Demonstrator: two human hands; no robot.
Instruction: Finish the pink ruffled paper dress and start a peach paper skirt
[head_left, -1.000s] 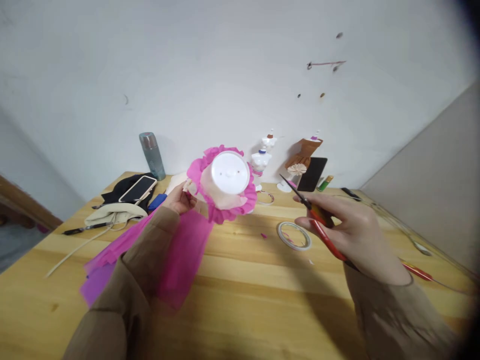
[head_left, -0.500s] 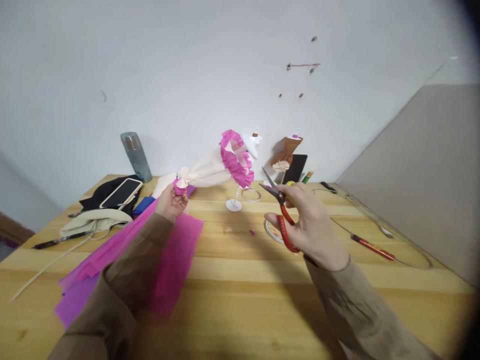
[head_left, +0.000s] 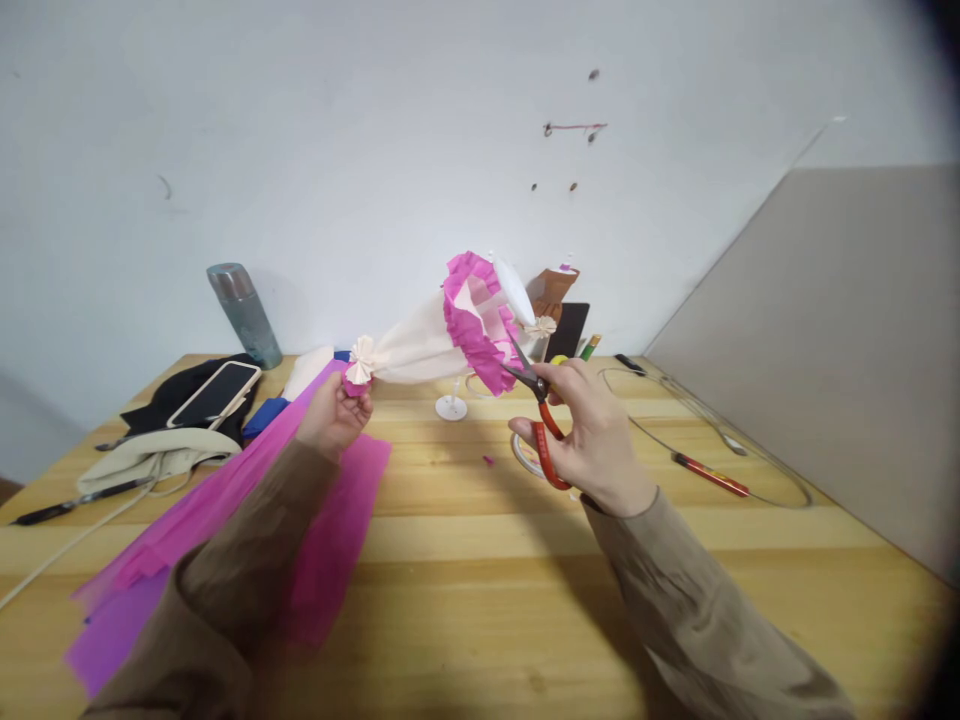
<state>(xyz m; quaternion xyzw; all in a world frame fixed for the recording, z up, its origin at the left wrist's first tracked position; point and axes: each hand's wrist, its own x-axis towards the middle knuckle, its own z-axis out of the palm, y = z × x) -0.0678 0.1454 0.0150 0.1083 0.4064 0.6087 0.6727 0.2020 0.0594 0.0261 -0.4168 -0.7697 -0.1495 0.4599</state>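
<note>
A small cream dress [head_left: 416, 340] is held up above a wooden table [head_left: 465, 640], tipped onto its side, with its narrow top to the left and its wide hem to the right. The top is gripped by the left hand [head_left: 334, 410], whose fingers are closed on it just below a pleated cream flower [head_left: 362, 358]. The hem is edged with a bright pink ruffle [head_left: 480, 345], and past it a white disc [head_left: 513, 290] is seen nearly edge-on.

Scissors [head_left: 541, 388] with red handles are held in the right hand [head_left: 596, 430], clamped around the handles. The blades are spread and pointed up and left, at the ruffle's lower right edge; whether it is touched by them cannot be told.

Under the left forearm, pink paper [head_left: 349, 530] and purple paper [head_left: 112, 630] are spread. Farther left, a phone [head_left: 215, 394] is laid on black cloth [head_left: 161, 395], with a bottle [head_left: 244, 315] stood behind near the wall. A roll of tape [head_left: 519, 458] is partly hidden by the scissors and right hand. At the back, a brown dress [head_left: 553, 288] is partly covered by the disc. To the right, a red tool [head_left: 711, 475] with a wire is laid on the table.
</note>
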